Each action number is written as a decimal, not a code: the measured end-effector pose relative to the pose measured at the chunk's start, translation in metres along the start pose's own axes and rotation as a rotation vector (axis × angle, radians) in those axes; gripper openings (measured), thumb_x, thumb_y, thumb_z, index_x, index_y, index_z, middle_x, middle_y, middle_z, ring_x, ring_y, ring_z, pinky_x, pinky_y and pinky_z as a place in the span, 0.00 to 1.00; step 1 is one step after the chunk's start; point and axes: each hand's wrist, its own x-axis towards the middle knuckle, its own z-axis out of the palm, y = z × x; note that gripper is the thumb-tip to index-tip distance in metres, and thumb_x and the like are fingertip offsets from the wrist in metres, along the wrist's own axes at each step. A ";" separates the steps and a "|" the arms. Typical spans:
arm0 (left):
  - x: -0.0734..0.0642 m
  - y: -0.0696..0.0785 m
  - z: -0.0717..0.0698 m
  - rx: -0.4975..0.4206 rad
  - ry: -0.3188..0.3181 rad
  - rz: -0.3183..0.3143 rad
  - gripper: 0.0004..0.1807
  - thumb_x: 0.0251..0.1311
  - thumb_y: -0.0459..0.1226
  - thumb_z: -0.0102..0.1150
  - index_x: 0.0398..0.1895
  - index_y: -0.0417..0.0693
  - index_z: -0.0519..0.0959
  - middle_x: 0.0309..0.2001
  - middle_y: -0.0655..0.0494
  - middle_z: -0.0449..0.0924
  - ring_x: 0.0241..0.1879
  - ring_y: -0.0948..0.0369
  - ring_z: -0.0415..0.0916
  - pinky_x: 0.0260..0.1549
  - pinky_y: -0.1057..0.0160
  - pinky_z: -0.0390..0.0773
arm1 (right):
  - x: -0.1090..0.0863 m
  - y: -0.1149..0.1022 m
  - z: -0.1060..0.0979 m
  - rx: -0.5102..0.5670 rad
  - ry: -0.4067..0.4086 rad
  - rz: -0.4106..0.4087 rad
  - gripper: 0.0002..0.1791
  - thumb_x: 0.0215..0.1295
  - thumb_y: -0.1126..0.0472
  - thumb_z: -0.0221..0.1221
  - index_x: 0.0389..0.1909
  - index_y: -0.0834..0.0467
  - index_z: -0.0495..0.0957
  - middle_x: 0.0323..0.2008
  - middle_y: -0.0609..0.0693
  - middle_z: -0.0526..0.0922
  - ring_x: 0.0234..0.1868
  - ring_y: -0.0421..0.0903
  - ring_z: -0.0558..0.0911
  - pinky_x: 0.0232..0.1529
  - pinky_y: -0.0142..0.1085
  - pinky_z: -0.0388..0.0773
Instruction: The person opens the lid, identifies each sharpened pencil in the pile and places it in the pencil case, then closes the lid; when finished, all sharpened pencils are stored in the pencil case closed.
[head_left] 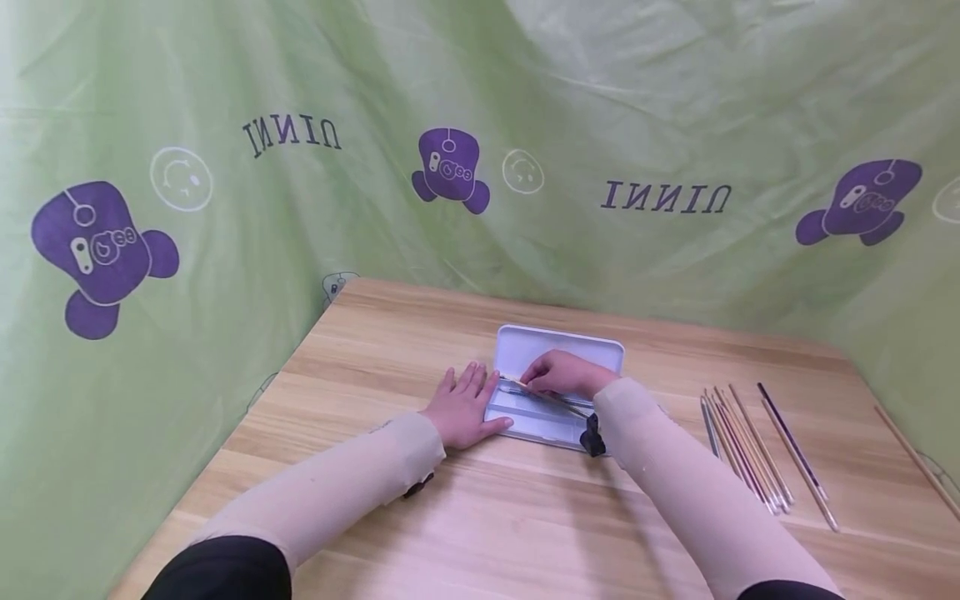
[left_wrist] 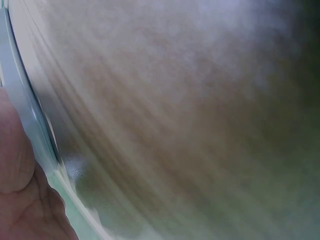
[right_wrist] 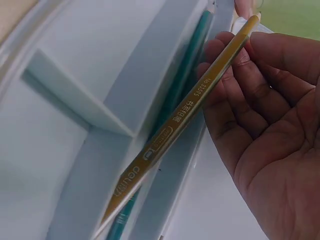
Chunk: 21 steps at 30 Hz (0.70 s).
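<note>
A light-coloured pencil case [head_left: 525, 427] lies open on the table, its lid [head_left: 516, 346] raised at the back. My right hand [head_left: 566, 372] is over the case and pinches a golden-yellow pencil [right_wrist: 182, 117] between thumb and fingers near one end. Printed lettering runs along the pencil, which slants across a divider. Below it, a green pencil [right_wrist: 196, 42] lies in the narrow long compartment. My left hand [head_left: 465, 408] is spread with straight fingers against the left end of the case, thumb at its front corner. The left wrist view is mostly blurred.
Several pencils [head_left: 742, 450] lie in a loose group on the table [head_left: 420, 517] to the right. Beside them are a dark pencil [head_left: 791, 437] and a tan one. A thin wooden stick [head_left: 917, 458] lies near the right edge. A green curtain [head_left: 555, 250] stands behind.
</note>
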 end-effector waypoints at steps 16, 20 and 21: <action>0.007 -0.003 0.004 -0.004 -0.021 -0.004 0.50 0.73 0.69 0.35 0.85 0.47 0.44 0.83 0.42 0.38 0.82 0.48 0.31 0.76 0.42 0.33 | -0.008 0.001 -0.003 0.024 0.025 0.057 0.12 0.71 0.68 0.59 0.49 0.68 0.85 0.36 0.50 0.88 0.35 0.41 0.82 0.43 0.35 0.80; 0.007 -0.003 0.004 -0.009 -0.023 -0.005 0.50 0.73 0.69 0.35 0.85 0.48 0.44 0.83 0.42 0.37 0.82 0.48 0.30 0.76 0.42 0.32 | -0.017 0.005 -0.009 0.135 0.066 0.067 0.12 0.72 0.68 0.59 0.50 0.71 0.83 0.40 0.55 0.88 0.40 0.43 0.84 0.47 0.38 0.82; 0.008 -0.003 0.004 -0.006 -0.028 -0.007 0.50 0.73 0.70 0.35 0.85 0.48 0.43 0.83 0.43 0.36 0.81 0.49 0.29 0.76 0.42 0.31 | -0.020 0.007 -0.011 0.166 0.075 0.068 0.13 0.72 0.69 0.58 0.51 0.72 0.83 0.41 0.56 0.88 0.41 0.43 0.84 0.48 0.39 0.83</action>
